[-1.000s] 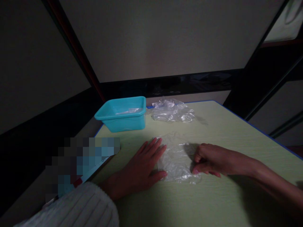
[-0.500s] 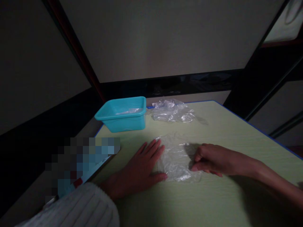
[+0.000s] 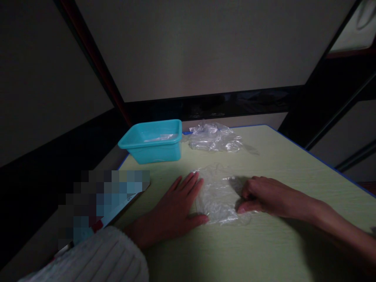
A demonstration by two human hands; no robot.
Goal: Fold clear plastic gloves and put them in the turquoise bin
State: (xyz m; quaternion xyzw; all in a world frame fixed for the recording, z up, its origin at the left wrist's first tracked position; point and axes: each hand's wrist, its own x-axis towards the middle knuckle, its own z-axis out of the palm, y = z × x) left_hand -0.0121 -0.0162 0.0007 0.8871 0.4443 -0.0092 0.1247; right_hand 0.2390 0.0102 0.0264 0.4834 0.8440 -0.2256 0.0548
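Note:
A thin clear plastic bag (image 3: 219,196) lies spread and wrinkled on the table between my hands. My left hand (image 3: 179,209) rests flat on the table, fingers and thumb stretched out, with the tips touching the bag's left edge. At the opposite edge, my right hand (image 3: 263,196) is closed, fingers curled under and thumb pointing left, gripping the bag's right side. The curled fingers hide exactly how much plastic is pinched. Beyond the hands sits a crumpled pile of clear plastic bags (image 3: 216,137).
A turquoise plastic basket (image 3: 157,152) stands at the table's far left with some clear plastic inside. The pale table (image 3: 264,250) has a blue edge. At the left edge lies a partly pixelated flat item (image 3: 122,203). A panelled wall (image 3: 188,51) rises behind.
My right hand's lower fingers have tucked in out of sight, and a bit of plastic now shows beside the thumb. My left hand stays in place on the bag's edge.

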